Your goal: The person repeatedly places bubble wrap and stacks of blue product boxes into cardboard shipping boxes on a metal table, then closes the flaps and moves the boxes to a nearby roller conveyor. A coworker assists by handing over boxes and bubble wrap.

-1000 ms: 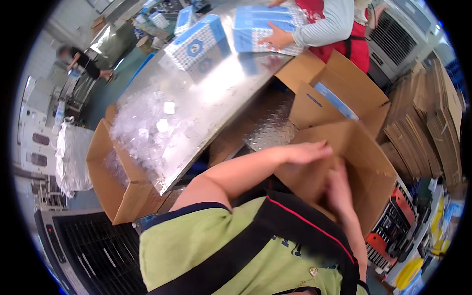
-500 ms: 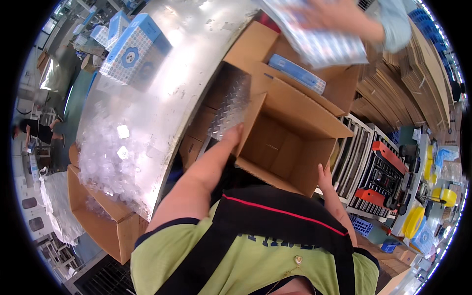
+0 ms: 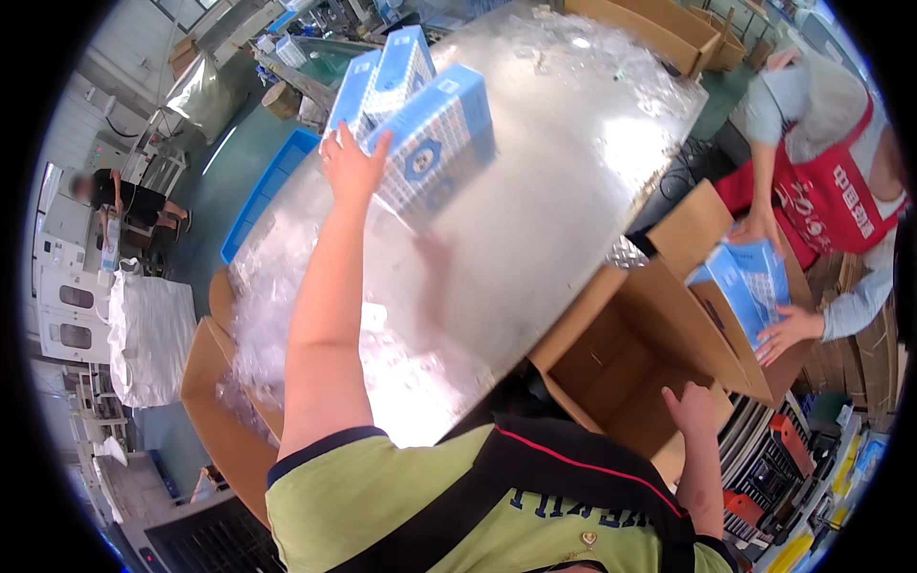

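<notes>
My left hand (image 3: 351, 164) reaches far out over the shiny metal table (image 3: 564, 181) and rests against the side of a blue-and-white patterned box (image 3: 435, 148), fingers spread on it. Two more such boxes (image 3: 382, 76) stand just behind it. My right hand (image 3: 695, 411) grips the near rim of an open brown cardboard carton (image 3: 621, 363) that stands low beside the table edge.
A pile of clear plastic pieces (image 3: 277, 286) lies on the table's left end, spilling into a cardboard carton (image 3: 215, 401). To the right, a person in a red apron (image 3: 821, 172) lowers a blue box (image 3: 750, 282) into another carton. A white sack (image 3: 148, 334) stands at left.
My left hand has left the carton's flap and stretched out to the blue-and-white box on the table. My right hand stays on the carton's rim. The view has swung up toward the table.
</notes>
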Available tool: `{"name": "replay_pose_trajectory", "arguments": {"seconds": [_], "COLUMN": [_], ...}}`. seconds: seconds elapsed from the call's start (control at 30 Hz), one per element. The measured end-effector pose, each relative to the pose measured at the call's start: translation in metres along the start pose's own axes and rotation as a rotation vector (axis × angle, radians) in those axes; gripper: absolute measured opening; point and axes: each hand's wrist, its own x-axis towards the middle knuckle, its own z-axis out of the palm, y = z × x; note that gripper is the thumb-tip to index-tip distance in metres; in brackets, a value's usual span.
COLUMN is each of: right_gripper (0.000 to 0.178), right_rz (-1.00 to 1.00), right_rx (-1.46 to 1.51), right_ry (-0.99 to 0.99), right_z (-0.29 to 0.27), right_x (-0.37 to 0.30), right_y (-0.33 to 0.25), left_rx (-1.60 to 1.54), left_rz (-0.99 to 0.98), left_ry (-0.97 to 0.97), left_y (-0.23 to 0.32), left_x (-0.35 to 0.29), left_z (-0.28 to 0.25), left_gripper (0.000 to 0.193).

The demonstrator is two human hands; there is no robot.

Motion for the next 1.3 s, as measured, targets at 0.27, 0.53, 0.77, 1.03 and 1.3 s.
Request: {"name": "replay_pose_trajectory", "arguments": {"seconds": [0.27, 0.53, 0.77, 1.03, 1.3], "right_gripper": [0.052, 0.064, 0.085, 0.089, 0.087], "right_rz": [-0.972, -1.148, -1.356, -1.509, -1.294], "right_rx": [0.22, 0.088, -0.131, -0.35, 0.072], "right_ry": [0.327, 0.612, 0.789, 0.677, 0.467], "right_z": [-0.079, -0.159, -0.223, -0.142, -0.12], "right_x": [0.035, 0.081, 0.136, 0.077, 0.027], "right_y": [-0.191, -0.313, -0.479, -0.409, -0.359], "left_rx": [0.098, -0.074, -0.067, -0.443, -0.577], "left_rz": [0.34, 0.216, -0.112, 0.524, 0.73], "left_ry": [-0.4, -0.981, -0.757, -1.0, -0.788], "left_y": [0.026, -0.006, -0.086, 0.018, 0.043], "left_x": [0.108, 0.132, 0.178, 0.092, 0.048], "left_z": [0.1, -0.006, 0.116, 0.053, 0.012], "left_gripper": [0.082, 0.089, 0.121, 0.11, 0.087]}}
